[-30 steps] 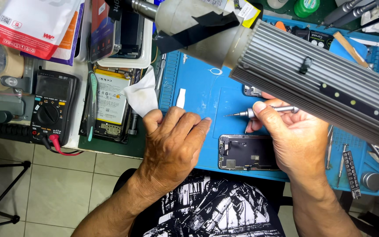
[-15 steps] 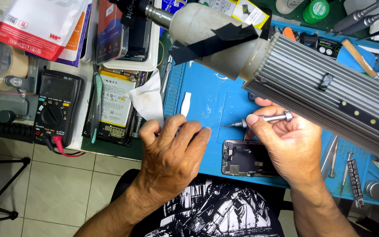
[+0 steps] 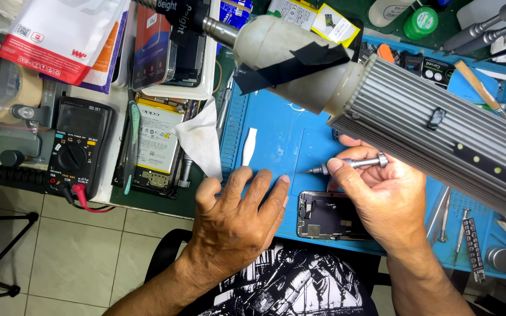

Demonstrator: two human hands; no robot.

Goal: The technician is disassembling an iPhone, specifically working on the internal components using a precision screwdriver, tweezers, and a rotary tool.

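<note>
Head view, bench seen from above. Right hand [image 3: 385,202] pinches a small metal screwdriver [image 3: 346,165] between thumb and fingertips; the tool lies roughly level, knurled cap to the right, fine tip pointing left and raised clear of the blue work mat [image 3: 276,140]. Left hand [image 3: 238,219] rests palm down at the near edge of the mat, fingers spread and flat, holding nothing; fingertips point away toward the far side. Opened phone [image 3: 326,215] lies on the mat at the near edge, between the two hands, just beside the right hand and partly covered by it; inner frame and parts are exposed. Screwdriver tip sits apart from the phone, farther out and slightly to its left. White plastic pry tool [image 3: 249,146] lies on the mat just beyond the left fingertips, not touched. Crumpled white tissue [image 3: 200,140] overlaps the mat's left edge. Left of it, a second opened phone with its battery [image 3: 154,137] showing. Farther left, a black multimeter [image 3: 77,149] with red lead plugged in. A large ribbed grey lamp housing [image 3: 440,140] crosses the far right, over the mat and above the right hand. Tweezers [image 3: 443,219] and other small tools lie on the mat at right.
</note>
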